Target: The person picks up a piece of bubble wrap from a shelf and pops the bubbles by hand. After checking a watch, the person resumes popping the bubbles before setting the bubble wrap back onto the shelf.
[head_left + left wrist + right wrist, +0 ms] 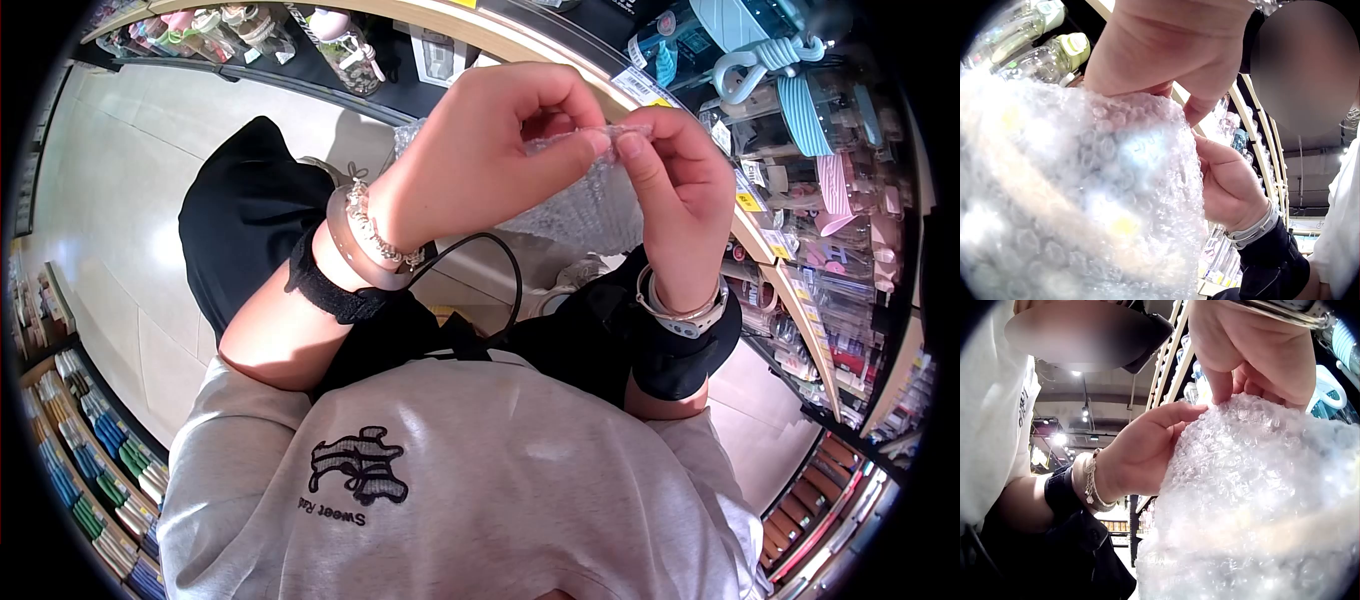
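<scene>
A sheet of clear bubble wrap [590,210] hangs down from both hands in front of the lap. My left hand [465,165] pinches its top edge between thumb and fingers. Close beside it, my right hand [690,200] pinches the same edge, the two thumbs nearly meeting. In the left wrist view the bubble wrap [1104,162] spreads wide below the left hand [1166,53], with the right hand [1229,184] at its side edge. The right wrist view has the right hand [1257,356] over the bubble wrap [1254,487] and the left hand [1138,450] at its edge.
Shelves of bottles and cups [830,170] curve along the right, with a light blue strap loop [765,65] jutting out. More bottles [345,50] stand on the shelf ahead. Stacked goods [95,450] line the lower left. Pale floor tiles [120,200] lie below.
</scene>
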`<state>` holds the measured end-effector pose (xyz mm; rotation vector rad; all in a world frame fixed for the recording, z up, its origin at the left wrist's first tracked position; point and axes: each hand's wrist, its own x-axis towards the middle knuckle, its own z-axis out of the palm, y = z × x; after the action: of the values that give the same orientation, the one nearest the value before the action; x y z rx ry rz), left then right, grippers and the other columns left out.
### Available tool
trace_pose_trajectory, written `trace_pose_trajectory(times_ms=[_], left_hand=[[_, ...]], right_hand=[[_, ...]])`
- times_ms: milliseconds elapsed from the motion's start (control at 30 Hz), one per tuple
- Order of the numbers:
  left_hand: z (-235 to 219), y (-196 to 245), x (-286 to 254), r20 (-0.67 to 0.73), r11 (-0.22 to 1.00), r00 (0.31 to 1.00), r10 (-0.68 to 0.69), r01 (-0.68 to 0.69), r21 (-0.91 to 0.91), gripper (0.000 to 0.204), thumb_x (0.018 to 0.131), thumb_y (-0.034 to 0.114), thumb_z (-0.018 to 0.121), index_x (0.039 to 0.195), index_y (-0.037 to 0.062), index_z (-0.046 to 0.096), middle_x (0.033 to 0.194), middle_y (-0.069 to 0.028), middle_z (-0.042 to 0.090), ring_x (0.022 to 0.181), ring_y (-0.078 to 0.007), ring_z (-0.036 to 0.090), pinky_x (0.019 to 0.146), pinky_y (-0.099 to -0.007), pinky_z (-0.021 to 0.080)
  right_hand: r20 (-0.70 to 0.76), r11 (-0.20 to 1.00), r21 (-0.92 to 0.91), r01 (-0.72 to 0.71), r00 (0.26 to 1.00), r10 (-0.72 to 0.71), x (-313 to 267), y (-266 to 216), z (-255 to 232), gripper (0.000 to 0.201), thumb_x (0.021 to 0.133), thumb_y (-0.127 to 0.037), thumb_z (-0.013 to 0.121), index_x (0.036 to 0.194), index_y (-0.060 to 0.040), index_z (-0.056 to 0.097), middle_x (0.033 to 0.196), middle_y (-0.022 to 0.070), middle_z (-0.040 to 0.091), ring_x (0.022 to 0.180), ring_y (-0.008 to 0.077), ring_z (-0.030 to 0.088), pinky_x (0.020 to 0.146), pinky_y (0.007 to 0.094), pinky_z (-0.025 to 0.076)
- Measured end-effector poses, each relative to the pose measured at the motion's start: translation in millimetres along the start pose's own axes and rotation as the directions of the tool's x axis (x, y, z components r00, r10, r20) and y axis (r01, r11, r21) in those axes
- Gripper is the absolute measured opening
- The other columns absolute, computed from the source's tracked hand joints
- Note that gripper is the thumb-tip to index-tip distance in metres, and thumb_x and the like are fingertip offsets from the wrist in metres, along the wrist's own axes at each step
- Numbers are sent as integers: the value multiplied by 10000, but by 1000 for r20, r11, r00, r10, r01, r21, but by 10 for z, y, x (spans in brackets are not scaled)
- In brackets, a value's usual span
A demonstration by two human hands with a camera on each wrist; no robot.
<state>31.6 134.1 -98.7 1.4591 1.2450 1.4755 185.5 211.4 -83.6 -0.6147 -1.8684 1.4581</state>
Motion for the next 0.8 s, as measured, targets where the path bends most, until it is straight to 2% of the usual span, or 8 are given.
trace_pose_trajectory(times_ms=[167,800], left_hand=[[3,-10,-2,-7,1000,1000,2,-2,20,67,784,85,604,790,24,575,644,52,476,602,-35,378,560,-186,321],[12,4,0,2,1000,1000,-6,6,22,60,782,76,602,787,22,577,628,53,467,588,-33,376,545,-185,320]], right_hand=[[-4,999,-50,8,1000,-9,-3,9,-9,80,812,-39,587,868,17,577,784,16,585,723,72,519,675,191,419],[9,996,-59,71,997,-71,-13,9,3,64,822,-34,569,858,18,558,770,6,558,722,67,491,673,189,402]])
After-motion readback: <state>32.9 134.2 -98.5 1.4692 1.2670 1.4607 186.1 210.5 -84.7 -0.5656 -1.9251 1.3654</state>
